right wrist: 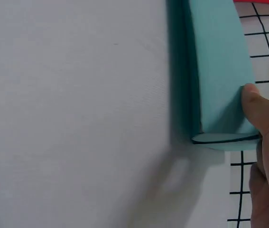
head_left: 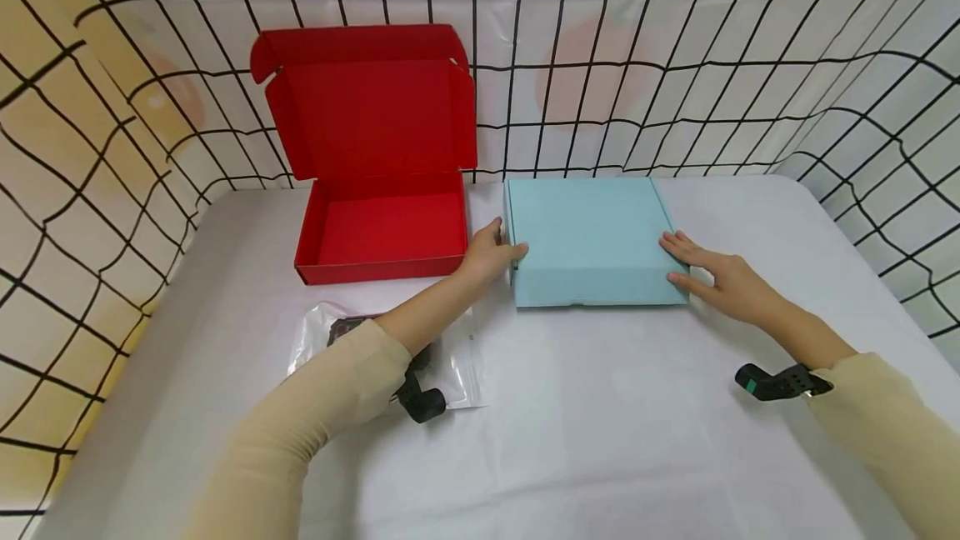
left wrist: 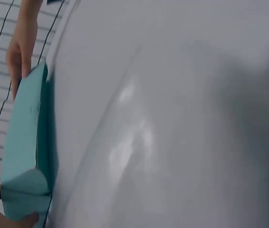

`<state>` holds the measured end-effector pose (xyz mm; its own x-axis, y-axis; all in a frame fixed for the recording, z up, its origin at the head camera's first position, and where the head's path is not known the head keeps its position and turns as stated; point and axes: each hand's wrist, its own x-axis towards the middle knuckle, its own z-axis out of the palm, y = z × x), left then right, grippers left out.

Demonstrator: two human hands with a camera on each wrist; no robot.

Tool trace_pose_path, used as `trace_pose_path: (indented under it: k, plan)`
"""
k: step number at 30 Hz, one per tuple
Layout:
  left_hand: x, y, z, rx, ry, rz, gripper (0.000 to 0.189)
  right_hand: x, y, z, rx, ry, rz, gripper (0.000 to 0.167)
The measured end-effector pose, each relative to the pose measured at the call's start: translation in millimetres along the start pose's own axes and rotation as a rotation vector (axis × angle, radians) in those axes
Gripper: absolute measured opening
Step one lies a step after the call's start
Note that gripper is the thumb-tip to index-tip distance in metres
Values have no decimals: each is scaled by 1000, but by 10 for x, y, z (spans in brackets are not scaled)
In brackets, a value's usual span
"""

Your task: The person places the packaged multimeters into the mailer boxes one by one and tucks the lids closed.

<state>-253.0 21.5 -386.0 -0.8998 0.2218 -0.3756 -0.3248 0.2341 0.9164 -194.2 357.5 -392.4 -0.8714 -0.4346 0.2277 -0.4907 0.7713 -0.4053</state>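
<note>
A closed light-blue cardboard box [head_left: 588, 223] lies on the white table in the head view. My left hand [head_left: 486, 255] is at its left side, thumb on the front left corner and fingers along the side. Against the right edge rests my right hand [head_left: 720, 277], fingers extended and thumb near the front corner. In the right wrist view, the right thumb [right wrist: 253, 102] touches the box [right wrist: 222, 71] near its end, with the other fingers partly hidden. The left wrist view shows left fingers [left wrist: 30, 219] touching the near end of the box [left wrist: 23, 133].
An open red cardboard box [head_left: 390, 227], its lid raised against the black wire grid [head_left: 570, 65], stands left of the blue box. A clear plastic bag [head_left: 461, 365] with dark contents lies in front, partly hidden by the left forearm. Wire grid borders the table [head_left: 600, 423].
</note>
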Motion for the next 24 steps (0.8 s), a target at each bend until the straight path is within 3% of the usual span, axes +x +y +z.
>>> trace_pose_path:
  k: [3, 14, 24]
  plan:
    - [44, 25, -8, 27, 27, 4, 72, 5, 30, -43, -4, -27, -21, 56]
    - [36, 52, 11, 68, -56, 58, 63, 67, 74, -127, -67, -34, -61, 55]
    - [41, 67, 6, 87, -72, 39, 64, 103, 71, -151, -135, -36, -154, 54]
